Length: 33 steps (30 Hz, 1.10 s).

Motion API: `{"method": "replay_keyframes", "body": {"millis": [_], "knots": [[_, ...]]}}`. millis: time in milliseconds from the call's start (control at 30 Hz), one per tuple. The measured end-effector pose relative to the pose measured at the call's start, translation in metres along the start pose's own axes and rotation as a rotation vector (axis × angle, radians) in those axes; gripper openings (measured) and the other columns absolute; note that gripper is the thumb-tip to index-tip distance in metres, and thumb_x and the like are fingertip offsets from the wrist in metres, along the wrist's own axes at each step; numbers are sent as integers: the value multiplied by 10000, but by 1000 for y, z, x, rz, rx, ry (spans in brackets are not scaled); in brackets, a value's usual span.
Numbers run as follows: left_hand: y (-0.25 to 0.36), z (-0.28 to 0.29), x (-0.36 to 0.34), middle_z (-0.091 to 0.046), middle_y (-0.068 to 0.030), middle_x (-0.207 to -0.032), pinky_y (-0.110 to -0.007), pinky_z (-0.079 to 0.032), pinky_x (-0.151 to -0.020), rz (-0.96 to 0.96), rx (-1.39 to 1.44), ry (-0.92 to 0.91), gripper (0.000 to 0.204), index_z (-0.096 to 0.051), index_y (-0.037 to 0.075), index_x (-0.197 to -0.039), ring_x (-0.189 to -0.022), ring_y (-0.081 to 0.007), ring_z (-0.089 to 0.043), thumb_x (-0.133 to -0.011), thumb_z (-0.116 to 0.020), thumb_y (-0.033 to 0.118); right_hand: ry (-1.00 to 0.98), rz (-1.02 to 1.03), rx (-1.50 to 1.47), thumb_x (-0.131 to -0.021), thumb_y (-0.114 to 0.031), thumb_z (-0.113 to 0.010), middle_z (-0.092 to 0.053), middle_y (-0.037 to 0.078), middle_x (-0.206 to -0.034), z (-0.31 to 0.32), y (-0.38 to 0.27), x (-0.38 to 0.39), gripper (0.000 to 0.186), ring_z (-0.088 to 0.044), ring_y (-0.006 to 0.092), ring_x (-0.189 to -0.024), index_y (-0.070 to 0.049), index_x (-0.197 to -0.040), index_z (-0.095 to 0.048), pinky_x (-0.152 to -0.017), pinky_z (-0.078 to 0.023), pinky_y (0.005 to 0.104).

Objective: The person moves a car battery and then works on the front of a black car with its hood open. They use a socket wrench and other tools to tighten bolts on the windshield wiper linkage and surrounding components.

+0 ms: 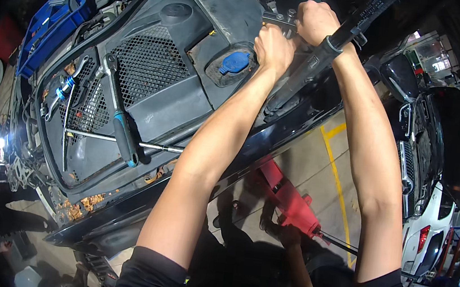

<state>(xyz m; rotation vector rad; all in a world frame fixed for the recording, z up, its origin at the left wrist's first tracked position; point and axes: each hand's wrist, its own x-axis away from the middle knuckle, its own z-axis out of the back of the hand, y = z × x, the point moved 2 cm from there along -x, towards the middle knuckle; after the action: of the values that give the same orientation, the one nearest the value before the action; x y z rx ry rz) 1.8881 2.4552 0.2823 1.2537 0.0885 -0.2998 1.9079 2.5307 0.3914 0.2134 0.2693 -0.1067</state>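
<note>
Head view: Your left hand (275,49) was clenched, fingers curled, at a dark metal bracket (278,20) at the upper edge of the engine bay. Your right hand (316,23) was clenched just beyond it, to the right of the bracket; whether either palm enclosed anything could not be told. A black strut (309,67) crossed in front of your right wrist. A blue filler cap (234,63) sat just beside your left wrist.

On the black engine-bay cover (175,103), a ratchet (124,134) with a blue-and-black handle lay across a thin metal rod (97,136). Combination wrenches (65,88) rested left of the ratchet, and a blue tool tray (57,20) stood farther left. Dry leaves (90,202) lay along the near edge. Below the car's fender, a red floor jack (294,204) stood on the floor.
</note>
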Motion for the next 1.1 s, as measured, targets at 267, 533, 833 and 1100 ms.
{"method": "replay_keyframes", "body": {"millis": [267, 533, 833, 1100], "knots": [[-3, 5, -1, -669, -272, -914, -453, -551, -745, -17, -38, -45, 316, -617, -89, -858, -868, -428, -670, -712, -754, 156, 207, -230, -94, -719, -59, -609, -649, 285, -761, -3, -39, 15, 124, -670, 429, -746, 41, -754, -672, -699, -557, 477], [-11, -4, -9, -672, -267, -914, -458, -548, -741, 14, -60, 32, 336, -620, -77, -839, -870, -417, -672, -722, -748, 211, 155, -308, -179, -752, -113, -631, -667, 255, -822, -1, -31, 20, 167, -667, 413, -841, 30, -832, -664, -754, -548, 449], [5, 8, -1, -676, -275, -906, -463, -526, -819, 14, 83, -4, 544, -674, -56, -913, -905, -416, -663, -660, -807, 407, 734, -514, -736, -757, 6, -587, -615, 194, -734, -40, -45, 120, 117, -632, 341, -662, 40, -862, -624, -609, -496, 369], [-51, -19, -45, -611, -49, -623, -343, -452, -543, 20, 336, -295, 315, -637, -12, -710, -570, -143, -555, -775, -748, 276, 787, -584, -827, -842, -28, -572, -593, 89, -696, -100, -55, 131, 57, -577, 171, -577, 8, -841, -616, -558, -473, 288]]}}
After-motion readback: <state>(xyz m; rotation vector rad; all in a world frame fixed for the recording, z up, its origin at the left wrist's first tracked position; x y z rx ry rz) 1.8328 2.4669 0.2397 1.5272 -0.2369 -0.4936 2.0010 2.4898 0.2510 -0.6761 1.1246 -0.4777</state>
